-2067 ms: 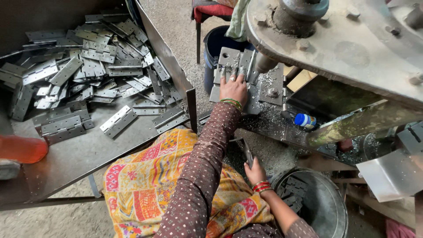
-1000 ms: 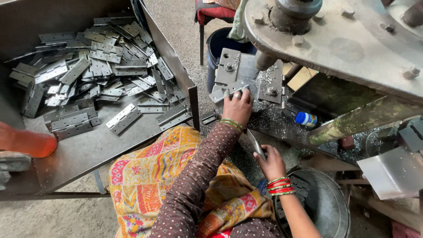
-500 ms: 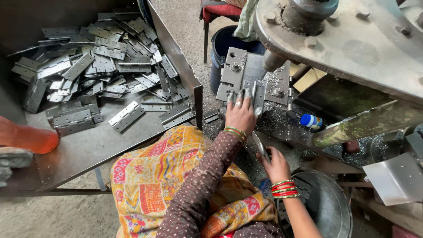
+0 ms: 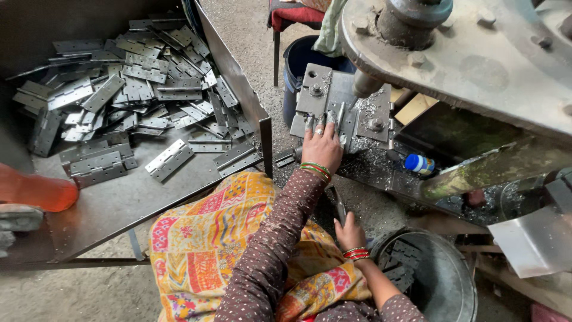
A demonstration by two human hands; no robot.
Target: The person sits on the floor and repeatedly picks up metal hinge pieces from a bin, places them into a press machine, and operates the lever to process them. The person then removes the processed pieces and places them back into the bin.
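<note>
Pressing flat, the left hand (image 4: 322, 146) steadies a hinge (image 4: 333, 116) on the die (image 4: 316, 89) just past its fingertips, under the punch (image 4: 364, 83); keep fingers clear. The right hand (image 4: 350, 232) grips a lever (image 4: 339, 209).

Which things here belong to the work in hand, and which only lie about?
In the work: left hand pressing a hinge on the press fixture plate; right hand on a lever; hinge pile; metal bucket.

Lying about: blue-capped bottle; blue drum; stool.
</note>
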